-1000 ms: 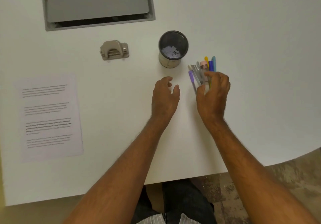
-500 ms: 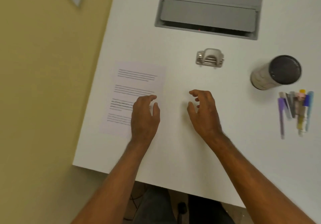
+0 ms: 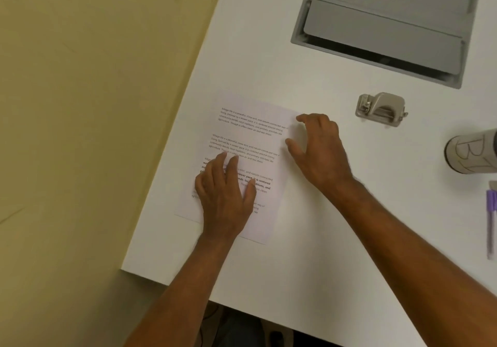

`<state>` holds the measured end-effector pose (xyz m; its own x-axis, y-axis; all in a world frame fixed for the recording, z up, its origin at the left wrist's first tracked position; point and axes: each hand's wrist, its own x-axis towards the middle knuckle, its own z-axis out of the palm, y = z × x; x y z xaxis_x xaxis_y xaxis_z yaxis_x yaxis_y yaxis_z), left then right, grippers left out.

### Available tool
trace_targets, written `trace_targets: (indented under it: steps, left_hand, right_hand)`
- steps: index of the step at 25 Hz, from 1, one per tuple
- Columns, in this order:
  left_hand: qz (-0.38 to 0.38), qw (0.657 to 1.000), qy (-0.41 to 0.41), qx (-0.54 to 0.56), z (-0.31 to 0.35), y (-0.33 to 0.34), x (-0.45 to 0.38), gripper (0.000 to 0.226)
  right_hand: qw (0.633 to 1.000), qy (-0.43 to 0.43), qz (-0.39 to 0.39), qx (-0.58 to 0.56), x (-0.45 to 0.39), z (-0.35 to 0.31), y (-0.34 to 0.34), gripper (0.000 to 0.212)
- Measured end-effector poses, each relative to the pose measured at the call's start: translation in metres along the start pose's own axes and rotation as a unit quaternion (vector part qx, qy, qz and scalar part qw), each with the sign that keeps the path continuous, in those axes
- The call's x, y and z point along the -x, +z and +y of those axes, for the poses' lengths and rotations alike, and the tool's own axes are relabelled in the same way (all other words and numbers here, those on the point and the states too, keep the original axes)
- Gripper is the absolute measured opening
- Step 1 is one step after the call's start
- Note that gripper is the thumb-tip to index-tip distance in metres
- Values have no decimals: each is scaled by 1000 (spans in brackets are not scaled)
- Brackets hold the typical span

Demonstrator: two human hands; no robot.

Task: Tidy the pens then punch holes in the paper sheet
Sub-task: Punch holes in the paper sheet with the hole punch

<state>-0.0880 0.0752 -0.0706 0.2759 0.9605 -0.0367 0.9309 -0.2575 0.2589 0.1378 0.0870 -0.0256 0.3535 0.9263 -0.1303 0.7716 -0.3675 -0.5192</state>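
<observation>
A printed paper sheet (image 3: 250, 142) lies flat near the left edge of the white table (image 3: 309, 252). My left hand (image 3: 226, 193) rests palm down on the sheet's lower half, fingers spread. My right hand (image 3: 318, 147) hovers at the sheet's right edge with curled, parted fingers, its fingertips at the upper right corner. A grey hole punch (image 3: 380, 108) sits to the right of that hand. The pen cup (image 3: 473, 151) is cut off at the right edge, and a purple pen (image 3: 491, 217) lies below it on the table.
A grey hatch (image 3: 384, 21) is set into the table at the back. The table's left edge runs diagonally, with yellow floor (image 3: 80, 131) beyond it. The front edge is close to my forearms.
My view has swung left from the pens to the sheet. My right hand left the pens on the table; both hands moved left, and the left one now lies on the paper.
</observation>
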Motion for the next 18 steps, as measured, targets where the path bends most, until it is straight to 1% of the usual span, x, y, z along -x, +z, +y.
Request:
trace_targets:
  steps: [3,7,14,18]
  left_hand:
    - [24,999,10,-27,-4,11,2,61]
    - [36,998,15,-43,-3,16,2,61]
    - [28,998,18,-52,-4,16,2,63]
    - [29,998,19,-51,-4,17,1,63]
  right_hand:
    - [999,-14,-13,30,-24,-4,2,58]
    - [997,-5,-52,65,-53,-10,2,67]
    - [988,33,-129,82,-87,-24,-5,67]
    - [976,65,-197,63,-103,-28,-11,64]
